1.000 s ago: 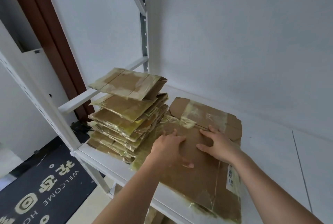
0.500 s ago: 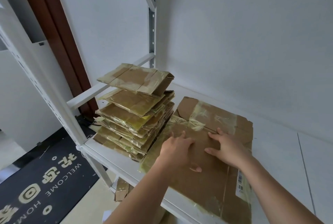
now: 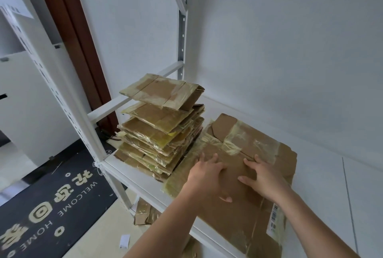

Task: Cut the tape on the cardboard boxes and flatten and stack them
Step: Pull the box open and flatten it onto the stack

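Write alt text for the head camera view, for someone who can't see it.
Both hands, left hand and right hand, press flat on a large flattened box lying on a white shelf. To its left stands a stack of smaller flattened boxes. A dark doormat lies on the floor below.

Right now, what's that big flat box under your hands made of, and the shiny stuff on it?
The flattened box looks like brown cardboard, matte, with creases and a torn edge. The shiny strips seem to be clear plastic tape, yellowish, wrinkled and glossy.
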A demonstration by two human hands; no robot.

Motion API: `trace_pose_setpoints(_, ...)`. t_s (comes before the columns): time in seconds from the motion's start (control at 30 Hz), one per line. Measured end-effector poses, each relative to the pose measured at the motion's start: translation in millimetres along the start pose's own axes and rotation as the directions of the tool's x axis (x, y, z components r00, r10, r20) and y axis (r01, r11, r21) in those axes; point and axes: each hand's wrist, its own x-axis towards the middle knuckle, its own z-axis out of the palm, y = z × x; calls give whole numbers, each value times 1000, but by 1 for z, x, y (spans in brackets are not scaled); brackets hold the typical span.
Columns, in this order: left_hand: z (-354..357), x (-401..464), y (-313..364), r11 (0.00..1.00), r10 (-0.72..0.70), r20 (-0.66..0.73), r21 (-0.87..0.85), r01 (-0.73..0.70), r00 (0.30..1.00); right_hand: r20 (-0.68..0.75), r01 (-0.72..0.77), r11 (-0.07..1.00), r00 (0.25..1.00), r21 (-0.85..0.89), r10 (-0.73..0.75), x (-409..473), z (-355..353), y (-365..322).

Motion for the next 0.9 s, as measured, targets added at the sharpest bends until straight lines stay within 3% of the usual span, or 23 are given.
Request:
trace_pose_setpoints(0.13,-4,3,11,999,-29,4,-15,29,1000,7,16,997,1000,78,-17,7,-16,4)
trace_pose_setpoints(0.3,4,-2,9,999,1,2,-35,-1,1000,-46,31,999,998,-16,-32,3,2,15)
trace_pose_setpoints(0.5,-12,5,20,999,-49,23,-21,50,999,-33,45,994,999,95,-42,7,-4,17)
trace_pose_setpoints(0.6,-10,-2,16,993,-56,-4,-100,55,998,-239,68,983,971,170,-26,-20,10,28)
trace_pose_setpoints(0.67,-9,-7,13,984,-82,-74,-164,69,994,-353,-15,969,930,248,105,-41,19,38)
trace_pose_setpoints(0.77,-13,-13,18,957,-221,-201,-235,172,954,-234,-167,826,912,538,337,-61,25,46)
trace_pose_setpoints(0.83,-15,-15,23,952,-274,-233,-202,229,933,-120,-195,728,926,657,357,-69,25,46)
trace_pose_setpoints(0.9,-14,-14,23,948,-317,-256,-123,295,913,-87,-187,698,937,691,338,-73,23,43)
